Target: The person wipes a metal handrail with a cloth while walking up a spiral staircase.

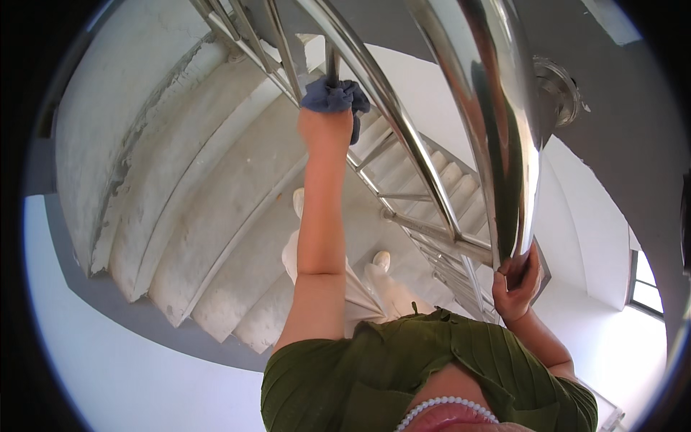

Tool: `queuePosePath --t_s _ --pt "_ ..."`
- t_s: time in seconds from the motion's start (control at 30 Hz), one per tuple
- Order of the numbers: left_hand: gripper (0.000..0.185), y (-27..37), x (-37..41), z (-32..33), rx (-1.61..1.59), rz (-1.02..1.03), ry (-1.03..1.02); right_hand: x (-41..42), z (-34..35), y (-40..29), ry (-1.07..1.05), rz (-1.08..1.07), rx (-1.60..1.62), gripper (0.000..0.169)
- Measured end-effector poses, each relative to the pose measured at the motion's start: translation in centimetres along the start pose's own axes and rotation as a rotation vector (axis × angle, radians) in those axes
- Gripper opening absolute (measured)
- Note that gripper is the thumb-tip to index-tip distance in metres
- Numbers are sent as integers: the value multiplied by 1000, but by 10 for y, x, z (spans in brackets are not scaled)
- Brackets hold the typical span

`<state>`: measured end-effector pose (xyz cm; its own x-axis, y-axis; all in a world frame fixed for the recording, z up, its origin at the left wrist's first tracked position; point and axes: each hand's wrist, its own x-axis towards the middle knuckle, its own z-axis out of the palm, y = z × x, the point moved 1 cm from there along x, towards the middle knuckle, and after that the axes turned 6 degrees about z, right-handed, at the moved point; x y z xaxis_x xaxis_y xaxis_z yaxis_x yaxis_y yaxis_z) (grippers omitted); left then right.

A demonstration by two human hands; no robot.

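Observation:
My left arm reaches far forward, and my left hand (326, 127) is closed on a blue-grey cloth (334, 98). The cloth is bunched about an upright metal baluster (332, 62) of the stair railing. My left fingers are mostly hidden by the cloth. On the right, close to my body, my right hand (518, 289) grips the lower end of the thick polished metal handrail (510, 162). Between the two hands runs a thinner curved metal rail (388, 102), which meets a crossbar (440, 232) near the handrail.
Pale concrete steps (216, 178) with chipped edges rise on the left. Beyond the railing, another flight (448, 173) descends. A round metal flange (559, 92) fixes the handrail to the grey wall face. My shoes (381, 261) stand on the stairs. A window (647, 283) is at far right.

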<state>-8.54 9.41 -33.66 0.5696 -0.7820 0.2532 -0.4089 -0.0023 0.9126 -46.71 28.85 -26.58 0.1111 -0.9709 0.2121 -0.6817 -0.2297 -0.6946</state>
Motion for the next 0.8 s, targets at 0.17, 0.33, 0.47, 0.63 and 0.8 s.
queuePosePath --t_s 0.17,0.33,0.47,0.63,0.8 --pt "36 13 2 9 -135 408 305 -2 -1 1 -20 9 36 83" --pt "29 11 25 -13 -527 447 456 -4 -5 4 -29 -10 -161 83" --pt "9 46 83 -52 -620 353 449 -14 -4 17 -3 18 -139 81" --pt "41 13 169 -45 286 860 628 -21 -4 25 53 23 -114 82" --pt "31 -1 156 -32 412 778 348 -22 -6 17 33 47 -37 84"
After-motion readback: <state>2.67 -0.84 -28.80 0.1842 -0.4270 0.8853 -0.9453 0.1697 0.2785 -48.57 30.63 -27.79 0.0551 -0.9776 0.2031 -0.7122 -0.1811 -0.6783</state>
